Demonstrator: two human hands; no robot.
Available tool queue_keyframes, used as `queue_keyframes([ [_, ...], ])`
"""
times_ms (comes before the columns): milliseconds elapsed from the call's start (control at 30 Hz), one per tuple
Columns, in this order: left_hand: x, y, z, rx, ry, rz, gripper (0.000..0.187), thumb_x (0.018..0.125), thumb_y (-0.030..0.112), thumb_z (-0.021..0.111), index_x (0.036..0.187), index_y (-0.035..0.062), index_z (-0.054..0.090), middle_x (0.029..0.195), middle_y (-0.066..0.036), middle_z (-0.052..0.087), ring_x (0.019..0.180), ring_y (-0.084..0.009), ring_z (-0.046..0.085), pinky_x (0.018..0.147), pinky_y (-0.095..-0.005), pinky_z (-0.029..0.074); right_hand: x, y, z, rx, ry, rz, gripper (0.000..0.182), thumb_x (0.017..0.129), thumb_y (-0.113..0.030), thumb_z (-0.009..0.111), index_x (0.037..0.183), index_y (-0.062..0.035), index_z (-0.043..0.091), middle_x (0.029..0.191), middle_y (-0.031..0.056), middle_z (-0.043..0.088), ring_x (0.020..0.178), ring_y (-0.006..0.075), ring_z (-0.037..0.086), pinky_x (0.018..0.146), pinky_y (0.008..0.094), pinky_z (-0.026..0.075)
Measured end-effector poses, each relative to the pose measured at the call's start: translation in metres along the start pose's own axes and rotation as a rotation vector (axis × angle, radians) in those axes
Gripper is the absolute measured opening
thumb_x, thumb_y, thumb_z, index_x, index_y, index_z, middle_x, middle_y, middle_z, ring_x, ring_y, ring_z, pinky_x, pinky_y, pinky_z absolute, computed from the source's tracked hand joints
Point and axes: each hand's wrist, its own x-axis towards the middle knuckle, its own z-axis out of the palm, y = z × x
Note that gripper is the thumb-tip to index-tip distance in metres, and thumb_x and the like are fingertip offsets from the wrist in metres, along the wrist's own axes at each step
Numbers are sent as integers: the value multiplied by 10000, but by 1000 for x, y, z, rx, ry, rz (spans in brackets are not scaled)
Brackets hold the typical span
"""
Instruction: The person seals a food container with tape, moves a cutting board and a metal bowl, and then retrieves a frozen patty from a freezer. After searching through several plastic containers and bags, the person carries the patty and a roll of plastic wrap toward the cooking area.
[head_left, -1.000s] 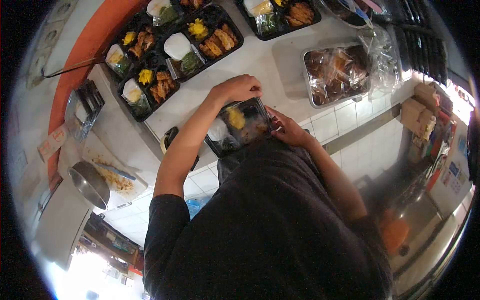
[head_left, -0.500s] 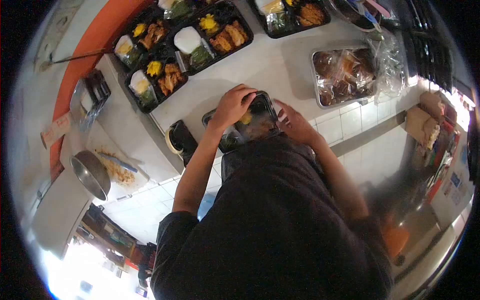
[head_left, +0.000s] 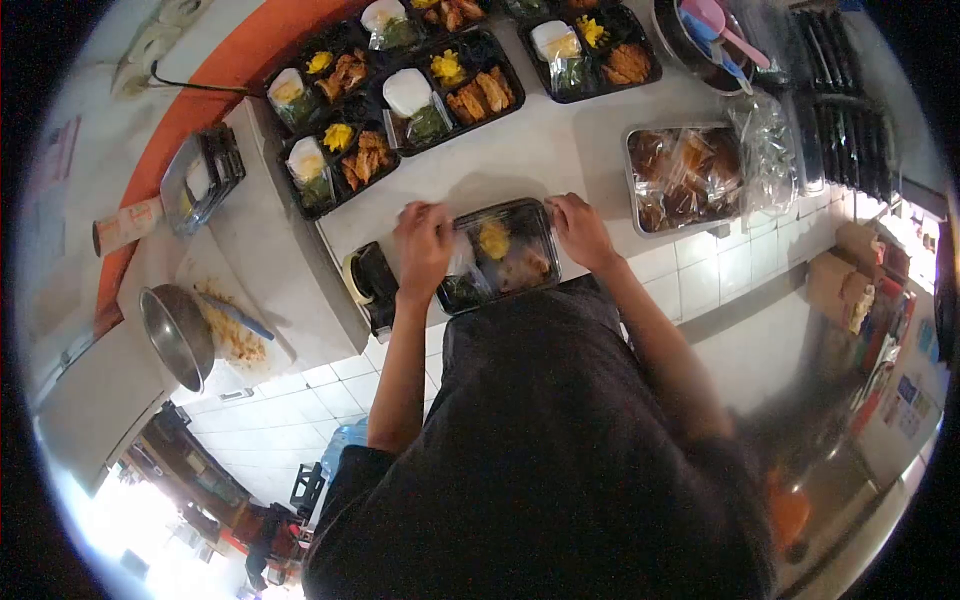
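Right in front of me on the counter edge lies a black compartment meal box (head_left: pixel 497 290) under a clear lid. Yellow shredded food (head_left: pixel 494 240), a browned piece (head_left: pixel 524 268) and greens show through the plastic. My left hand (head_left: pixel 425 245) is at the box's left side, its fingers curled and smeared by motion. At the upper right corner, my right hand (head_left: pixel 585 235) has its fingers bent round the rim and pinched against it.
Several filled, uncovered meal boxes (head_left: pixel 453 92) stand along the back. A metal tray (head_left: pixel 690 232) of bagged brown food sits right, beside clear plastic bags (head_left: pixel 768 160) and stacked black containers (head_left: pixel 848 140). Tape (head_left: pixel 355 280) lies left, with a steel bowl (head_left: pixel 178 335) farther off.
My left hand has moved from the top of the lid to the left side of the box. The right hand has shifted up to the upper right corner. The view has shifted.
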Motion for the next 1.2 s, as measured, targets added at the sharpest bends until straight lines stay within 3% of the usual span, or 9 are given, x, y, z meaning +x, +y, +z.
queue_keyframes([
  [100,-30,-23,6,-98,64,-173,193,977,171,578,1061,40,692,991,-153,640,946,-349,612,849,-425,486,5,-27,0,260,147,13,197,949,-169,579,1073,-54,681,1018,184,631,913,390,640,827,458,524],
  [167,-35,-31,12,-308,43,-203,195,988,166,573,1035,15,686,936,-159,617,930,-354,593,830,-423,469,23,-33,2,181,68,-171,208,956,-219,602,1050,-52,682,976,177,638,905,390,642,806,458,522],
  [300,-36,-37,10,-323,-72,-295,204,993,165,565,972,-5,676,901,-169,592,899,-362,573,817,-440,453,38,-15,8,7,-60,-185,237,960,-255,608,1018,-38,685,932,193,655,897,385,650,787,465,519],
  [600,-31,-46,2,-265,-208,-176,211,973,177,587,922,-17,651,881,-190,599,898,-395,573,808,-481,457,53,-12,0,129,-426,-70,320,1007,-287,534,1016,10,654,903,217,673,877,374,655,800,434,504],
  [700,-21,-41,-4,-217,-165,-89,190,958,178,599,939,-2,658,910,-195,626,941,-395,594,817,-483,471,64,-16,2,30,-444,-87,320,992,-287,537,1020,9,657,917,216,678,884,384,655,808,442,505],
  [767,-8,-36,1,-280,-122,9,173,945,177,615,945,10,661,948,-187,642,931,-388,616,781,-470,487,82,-24,7,-362,-449,-262,314,969,-286,553,1012,8,656,950,221,685,906,391,658,817,448,505],
  [867,3,-40,17,-491,-207,3,203,952,207,616,954,9,661,903,-182,654,864,-396,630,741,-471,491,101,-46,22,4,-533,-260,305,939,-280,575,989,7,664,979,223,692,933,388,663,825,446,508],
  [1067,20,-42,11,-401,-604,-119,382,987,360,556,994,-10,650,902,-213,685,888,-417,650,806,-484,497,101,-57,35,-59,-614,-186,290,917,-271,595,978,-9,702,918,222,700,894,387,673,800,450,515],
  [1200,19,-48,19,-418,-519,-79,379,993,349,543,981,-15,648,874,-208,688,881,-425,651,799,-492,499,99,-55,26,-11,-574,-259,277,917,-263,613,960,-5,703,886,224,695,869,391,670,787,457,517],
])
